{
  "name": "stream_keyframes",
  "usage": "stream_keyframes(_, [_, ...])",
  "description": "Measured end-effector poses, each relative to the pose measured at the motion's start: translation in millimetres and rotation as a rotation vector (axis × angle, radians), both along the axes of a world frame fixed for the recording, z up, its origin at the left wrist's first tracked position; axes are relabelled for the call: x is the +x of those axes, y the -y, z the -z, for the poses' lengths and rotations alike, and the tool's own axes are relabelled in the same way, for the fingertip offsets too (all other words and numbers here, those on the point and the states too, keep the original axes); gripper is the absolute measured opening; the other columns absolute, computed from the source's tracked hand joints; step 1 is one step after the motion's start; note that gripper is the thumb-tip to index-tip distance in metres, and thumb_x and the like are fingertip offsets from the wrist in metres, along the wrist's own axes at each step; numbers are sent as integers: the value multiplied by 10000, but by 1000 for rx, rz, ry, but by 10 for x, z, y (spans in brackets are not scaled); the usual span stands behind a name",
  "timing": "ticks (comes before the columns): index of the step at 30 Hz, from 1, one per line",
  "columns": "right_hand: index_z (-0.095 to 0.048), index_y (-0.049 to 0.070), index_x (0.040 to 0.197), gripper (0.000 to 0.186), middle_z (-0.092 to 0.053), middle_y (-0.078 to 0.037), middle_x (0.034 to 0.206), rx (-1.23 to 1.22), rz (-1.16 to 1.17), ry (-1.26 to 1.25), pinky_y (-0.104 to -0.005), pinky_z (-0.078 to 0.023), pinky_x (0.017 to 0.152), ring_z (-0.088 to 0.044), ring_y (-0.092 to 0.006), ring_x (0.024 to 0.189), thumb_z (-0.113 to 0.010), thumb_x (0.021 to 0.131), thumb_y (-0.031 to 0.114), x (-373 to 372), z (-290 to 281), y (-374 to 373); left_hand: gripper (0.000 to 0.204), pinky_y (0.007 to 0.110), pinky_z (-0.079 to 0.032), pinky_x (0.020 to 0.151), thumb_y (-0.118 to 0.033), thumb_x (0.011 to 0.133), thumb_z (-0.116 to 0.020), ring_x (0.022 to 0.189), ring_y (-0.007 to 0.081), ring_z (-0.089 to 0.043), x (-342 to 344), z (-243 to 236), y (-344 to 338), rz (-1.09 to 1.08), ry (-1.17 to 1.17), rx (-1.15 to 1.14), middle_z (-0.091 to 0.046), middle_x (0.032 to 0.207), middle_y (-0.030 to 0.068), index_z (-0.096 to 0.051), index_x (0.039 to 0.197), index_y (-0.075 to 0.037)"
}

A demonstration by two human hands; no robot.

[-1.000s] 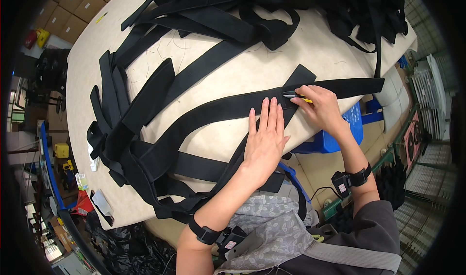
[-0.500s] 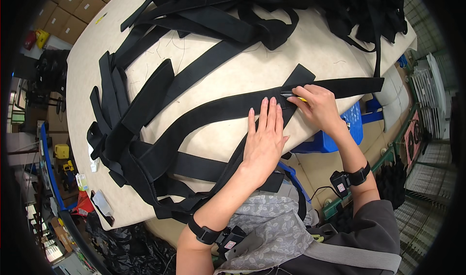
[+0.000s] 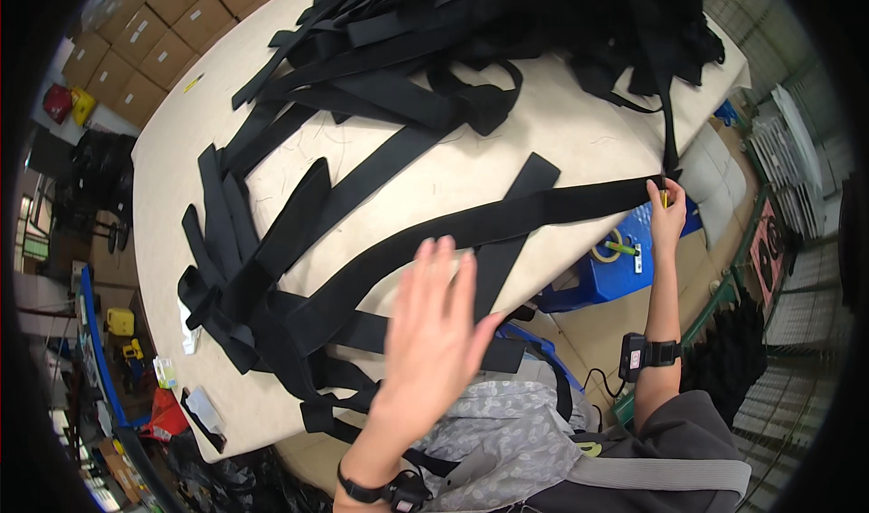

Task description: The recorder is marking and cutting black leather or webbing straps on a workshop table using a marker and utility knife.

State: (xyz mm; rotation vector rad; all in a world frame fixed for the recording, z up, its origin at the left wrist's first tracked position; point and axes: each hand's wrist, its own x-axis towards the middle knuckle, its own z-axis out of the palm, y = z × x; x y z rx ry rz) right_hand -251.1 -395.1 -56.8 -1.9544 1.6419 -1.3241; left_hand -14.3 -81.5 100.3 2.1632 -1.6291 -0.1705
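Observation:
A long black webbing strap [image 3: 489, 221] runs in a curve across the pale table, over another black strap [image 3: 531, 180]. At its right end my right hand [image 3: 668, 216] is closed, fingertips at the strap's corner, holding a small yellow tool [image 3: 665, 199] whose blade type I cannot make out. A narrow black strap hangs down from the heap to the same spot. My left hand [image 3: 433, 323], slightly blurred, is open and flat with nothing in it. It hovers at the near table side, below the long strap.
A large heap of black straps [image 3: 507, 24] covers the far side of the table [image 3: 597, 147], with more tangled straps [image 3: 272, 332] at left. A phone-like object [image 3: 205, 413] lies at the near left corner. A blue stool [image 3: 588, 282] bearing a tape roll stands at right. Cartons [image 3: 172, 56] are stacked behind.
My right hand has moved right, from the strap crossing to the strap's end, with the yellow tool. My left hand has lifted off the strap and drawn back toward me and left.

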Motion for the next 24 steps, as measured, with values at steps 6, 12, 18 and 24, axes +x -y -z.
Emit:
stream_keyframes(6, [-534, -16, 1002, 424, -587, -55, 756, 760, 277, 1337, -181, -233, 368, -263, -55, 364, -731, 783, 290, -526, 606, 578, 141, 364, -414, 839, 2, 854, -534, 925, 252, -526, 374, 69, -1127, -751, 100, -599, -570, 1005, 129, -557, 991, 21])
stream_keyframes(12, [-576, 92, 730, 208, -576, -21, 668, 916, -412, 1606, -206, -345, 376, -369, -83, 366, -736, 770, 219, -893, 832, 994, 432, 331, -434, 802, -191, 821, -668, 973, 242, -510, 537, 446, -1420, -976, -54, -450, -514, 1102, 136, -482, 1151, 17])
stream_keyframes(18, [-260, 3, 1386, 560, -388, -146, 1379, 465, -1392, 1496, -449, -284, 1078, -420, -244, 1225, -472, 877, 100, -457, -671, 874, 330, 263, -491, 756, -79, 841, -643, 872, 176, -603, 721, 449, -1481, -795, -1213, -682, -602, 992, 103, -483, 1110, 27])
stream_keyframes(24, [-348, -23, 1297, 613, -463, -92, 1107, 145, -1227, 879, -315, -368, 975, -485, -179, 1051, -586, 841, 312, 739, -2009, 55, 214, 282, -543, 596, -114, 881, -586, 723, 190, -649, 558, 285, -1091, -599, -1604, -651, -633, 903, 104, -535, 1051, 5])
